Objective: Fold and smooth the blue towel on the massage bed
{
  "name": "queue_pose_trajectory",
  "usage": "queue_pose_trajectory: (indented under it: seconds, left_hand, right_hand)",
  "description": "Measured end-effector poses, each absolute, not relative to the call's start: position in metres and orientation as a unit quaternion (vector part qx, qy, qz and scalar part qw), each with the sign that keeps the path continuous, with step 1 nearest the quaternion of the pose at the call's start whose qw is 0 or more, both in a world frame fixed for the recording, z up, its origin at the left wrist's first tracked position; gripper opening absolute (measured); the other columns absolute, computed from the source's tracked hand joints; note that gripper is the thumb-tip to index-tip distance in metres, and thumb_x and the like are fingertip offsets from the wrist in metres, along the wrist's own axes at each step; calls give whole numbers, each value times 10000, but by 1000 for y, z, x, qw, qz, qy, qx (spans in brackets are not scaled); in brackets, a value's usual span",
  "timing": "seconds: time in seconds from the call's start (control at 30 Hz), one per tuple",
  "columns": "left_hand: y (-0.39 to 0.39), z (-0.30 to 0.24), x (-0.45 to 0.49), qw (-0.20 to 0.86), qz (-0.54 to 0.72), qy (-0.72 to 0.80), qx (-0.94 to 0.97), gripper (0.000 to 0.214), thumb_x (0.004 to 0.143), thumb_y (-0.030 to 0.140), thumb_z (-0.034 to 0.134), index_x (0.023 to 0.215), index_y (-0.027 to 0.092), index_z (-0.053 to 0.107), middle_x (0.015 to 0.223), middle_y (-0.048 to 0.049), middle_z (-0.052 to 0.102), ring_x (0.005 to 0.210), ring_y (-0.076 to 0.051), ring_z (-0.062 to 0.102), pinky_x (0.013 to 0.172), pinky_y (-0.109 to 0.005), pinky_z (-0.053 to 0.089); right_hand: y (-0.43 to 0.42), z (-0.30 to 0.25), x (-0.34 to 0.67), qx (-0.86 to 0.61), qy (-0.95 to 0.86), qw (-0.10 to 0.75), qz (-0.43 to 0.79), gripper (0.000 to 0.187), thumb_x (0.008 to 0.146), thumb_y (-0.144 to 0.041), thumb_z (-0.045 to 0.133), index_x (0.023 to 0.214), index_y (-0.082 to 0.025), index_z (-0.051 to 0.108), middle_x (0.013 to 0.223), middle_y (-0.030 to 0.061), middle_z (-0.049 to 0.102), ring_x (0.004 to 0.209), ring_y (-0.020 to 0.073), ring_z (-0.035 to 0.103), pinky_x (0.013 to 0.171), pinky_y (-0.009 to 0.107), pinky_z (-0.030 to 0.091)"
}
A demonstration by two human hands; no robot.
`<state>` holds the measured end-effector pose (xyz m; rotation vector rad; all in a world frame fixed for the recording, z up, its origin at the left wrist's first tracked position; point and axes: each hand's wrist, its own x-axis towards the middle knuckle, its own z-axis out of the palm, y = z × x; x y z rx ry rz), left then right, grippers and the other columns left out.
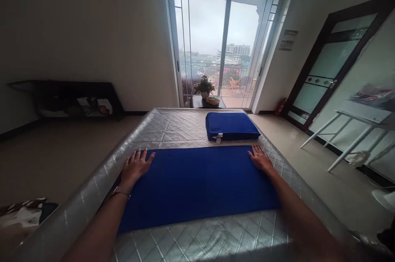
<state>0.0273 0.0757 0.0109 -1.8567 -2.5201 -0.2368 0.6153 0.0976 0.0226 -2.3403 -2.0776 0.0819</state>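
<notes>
Blue cloth (200,188): lies flat at our twelve o'clock, on the silver quilted surface (173,128)
Left hand (138,166): we rest it spread, at cloth's ten o'clock
Right hand (261,160): also spread, at two o'clock
Folded blue stack (233,124): one o'clock

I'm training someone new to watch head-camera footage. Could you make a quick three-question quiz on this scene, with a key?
1. True or false: the left hand and right hand lie palm-down, fingers open, at the far corners of the flat blue cloth.

2. Where does the folded blue bundle sit?
(A) under the flat blue cloth
(B) on the silver quilted cover, beyond the flat blue cloth
(C) on the floor

3. Fill in: a small white ____ shows at the near side of the folded blue bundle.

Key: 1. True. 2. B. 3. tag.
</notes>
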Motion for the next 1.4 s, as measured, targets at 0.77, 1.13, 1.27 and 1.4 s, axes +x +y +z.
queue_pose_trajectory:
  seconds: [0.77, 1.13, 1.27, 1.4]
  left_hand:
    - [90, 23, 239, -66, -77, -594, -798, 818, 1002, 652, 73, 1600, 135, 285, 1675, -99, 248, 1566, -229, 175, 1288, -448, 139]
    - [85, 12, 27, -29, -47, -761, -647, 880, 971, 702, 103, 1611, 110, 219, 1683, -136, 205, 1567, -294, 166, 1268, -529, 141]
    - [76, 11, 14, -11, -67, -767, -638, 878, 966, 715, 134, 1609, 126, 240, 1682, -130, 220, 1567, -289, 170, 1271, -512, 145]
    - [71, 17, 25, -2, -75, -767, -637, 853, 974, 697, 130, 1606, 139, 265, 1680, -124, 229, 1564, -274, 187, 1272, -491, 144]
  right_hand:
    - [97, 24, 611, -754, -656, 19, 36, 710, 1041, -499, 189, 1635, -110, 172, 1702, 52, 153, 1567, 242, 128, 1268, 402, 111]
    - [98, 25, 611, -756, -654, 7, 35, 708, 1044, -501, 183, 1638, -116, 159, 1705, 42, 139, 1570, 235, 107, 1269, 400, 123]
    - [98, 23, 614, -756, -654, -1, 22, 710, 1043, -496, 180, 1638, -110, 152, 1704, 46, 142, 1567, 241, 127, 1268, 395, 131]
    - [102, 34, 610, -752, -657, -46, 0, 693, 1038, -454, 215, 1624, -84, 210, 1689, 100, 190, 1553, 279, 189, 1258, 461, 164]
